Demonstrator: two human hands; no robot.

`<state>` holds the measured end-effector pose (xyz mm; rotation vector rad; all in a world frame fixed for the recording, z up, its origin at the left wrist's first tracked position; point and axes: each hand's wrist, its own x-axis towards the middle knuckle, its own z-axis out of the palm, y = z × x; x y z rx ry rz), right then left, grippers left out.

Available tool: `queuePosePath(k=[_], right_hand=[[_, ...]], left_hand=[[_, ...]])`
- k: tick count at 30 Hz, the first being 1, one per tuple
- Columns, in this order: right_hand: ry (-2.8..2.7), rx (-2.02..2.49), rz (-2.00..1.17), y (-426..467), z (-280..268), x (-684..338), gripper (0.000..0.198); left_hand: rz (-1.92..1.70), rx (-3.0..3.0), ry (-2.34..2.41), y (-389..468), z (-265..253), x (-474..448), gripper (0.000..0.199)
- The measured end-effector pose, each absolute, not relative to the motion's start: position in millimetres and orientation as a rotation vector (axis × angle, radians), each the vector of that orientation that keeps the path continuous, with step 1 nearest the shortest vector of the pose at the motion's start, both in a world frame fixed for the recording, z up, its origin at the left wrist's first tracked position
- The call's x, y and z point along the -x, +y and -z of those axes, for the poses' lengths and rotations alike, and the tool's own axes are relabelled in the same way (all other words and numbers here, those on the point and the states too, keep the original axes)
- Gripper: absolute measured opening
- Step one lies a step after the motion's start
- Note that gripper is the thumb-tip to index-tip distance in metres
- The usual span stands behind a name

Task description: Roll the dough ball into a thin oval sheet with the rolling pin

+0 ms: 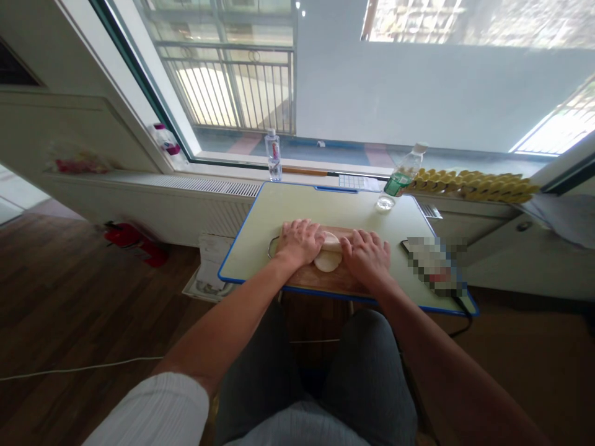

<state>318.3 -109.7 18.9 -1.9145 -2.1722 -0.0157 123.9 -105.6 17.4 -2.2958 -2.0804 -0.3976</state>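
A round, flat piece of pale dough (327, 262) lies on a wooden cutting board (320, 282), which has a metal handle at its left end. Across the dough runs a light wooden rolling pin (331, 242), its middle showing between my hands. My left hand (301, 240) covers the pin's left end, fingers curved over it. On the other end rests my right hand (368, 254), fingers bent forward over the wood. Both palms hide the pin's ends and part of the board.
The board sits on a small blue-edged table (288, 204). A green-labelled bottle (398, 179) stands at its back right, and a phone-like blurred object (434, 267) lies at the right. Behind, another bottle (273, 155) stands by the window. A fire extinguisher (136, 243) is at left.
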Motion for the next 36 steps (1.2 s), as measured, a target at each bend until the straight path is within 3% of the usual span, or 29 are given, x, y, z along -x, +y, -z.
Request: queuePosePath(k=[8, 18, 36], right_hand=[[-2.192, 1.952, -0.012, -64.8, -27.0, -313.6, 0.056], [-2.236, 2.044, -0.25, -17.8, -27.7, -314.3, 0.067], [-2.238, 1.903, 0.028, -90.6, -26.9, -313.4, 0.057]], left_hand=[[0.324, 2.37, -2.201, -57.4, -18.7, -119.9, 0.059], [0.197, 2.468, -2.268, -20.1, -27.9, -115.3, 0.062], [0.376, 2.346, -2.096, -83.4, -19.3, -121.1, 0.058]])
